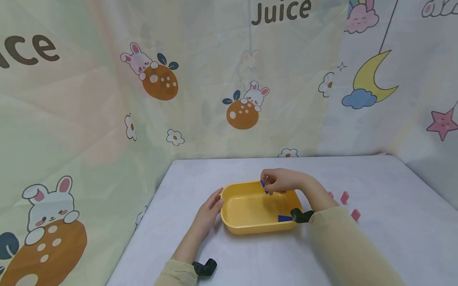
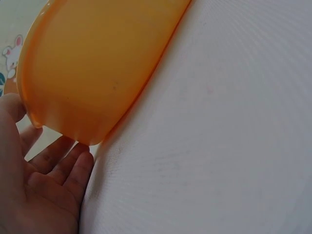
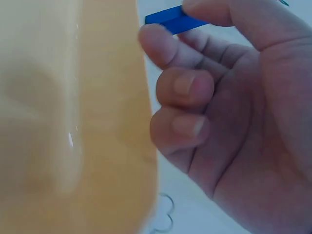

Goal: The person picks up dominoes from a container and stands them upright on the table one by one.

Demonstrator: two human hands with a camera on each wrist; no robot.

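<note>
A yellow rectangular tray (image 1: pixel 250 229) with rounded corners lies on the white tabletop. At its left end my left hand (image 1: pixel 210 210) touches the outside wall; in the left wrist view the fingers (image 2: pixel 75 170) are loosely extended against it. Over the tray's far right rim, my right hand (image 1: pixel 284 180) pinches a small blue block (image 3: pixel 168 19) between thumb and fingertips. The other fingers of that hand are curled in, as the right wrist view shows. A second blue block (image 1: pixel 284 218) lies inside the tray at the near right, partly hidden by the black wrist camera.
Several small pink blocks (image 1: pixel 344 197) are scattered on the table right of the tray, one partly behind my right forearm. A printed cloth (image 1: pixel 200 59) with rabbits and oranges hangs behind the white table (image 1: pixel 250 262).
</note>
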